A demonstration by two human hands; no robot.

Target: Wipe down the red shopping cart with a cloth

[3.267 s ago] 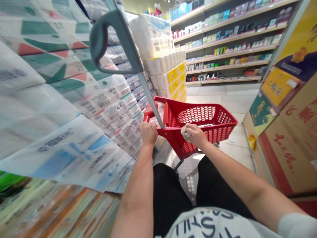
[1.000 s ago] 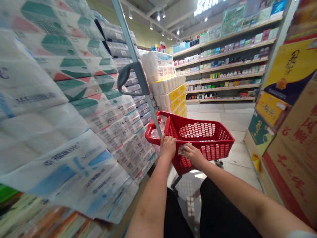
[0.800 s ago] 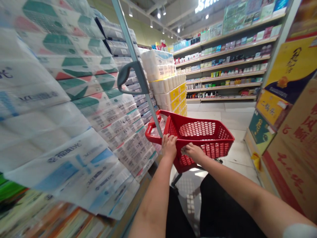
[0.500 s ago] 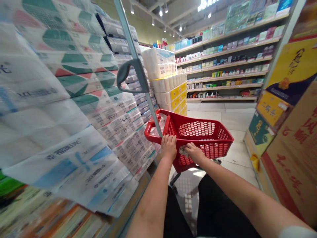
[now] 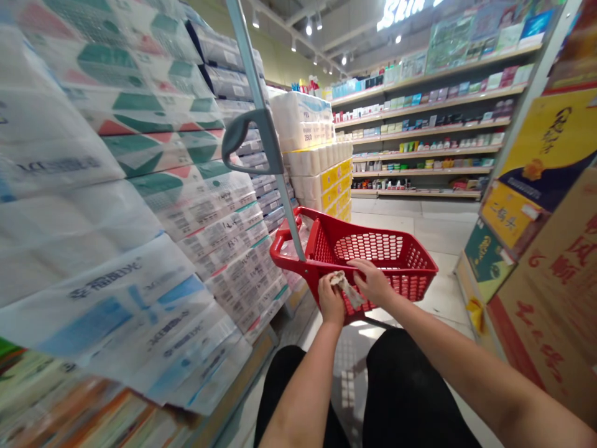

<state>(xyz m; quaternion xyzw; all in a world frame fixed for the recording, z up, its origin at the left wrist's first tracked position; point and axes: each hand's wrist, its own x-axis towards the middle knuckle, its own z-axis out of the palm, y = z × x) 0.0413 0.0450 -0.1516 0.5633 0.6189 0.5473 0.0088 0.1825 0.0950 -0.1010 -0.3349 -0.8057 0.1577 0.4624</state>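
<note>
Supermarket aisle, close work at the front

Shelves of boxed goods [image 5: 420,149] ran on beyond your red shopping basket [image 5: 405,234], with packs of toilet paper [image 5: 153,168] stacked to its left and cardboard cartons [image 5: 550,311] to its right. A grey pole [image 5: 275,186] with a looped handle rose from its near left corner. Your left hand [image 5: 331,302] was at the near rim, its fingers apparently pinching a crumpled tissue [image 5: 344,287] whose tail hung across the plastic. Your right hand [image 5: 373,283] lay just beside it, fingers curled over the rim and holding no tissue; whether they gripped the rim, the view did not show. A short pinch that close to the plastic gave you good control.
</note>
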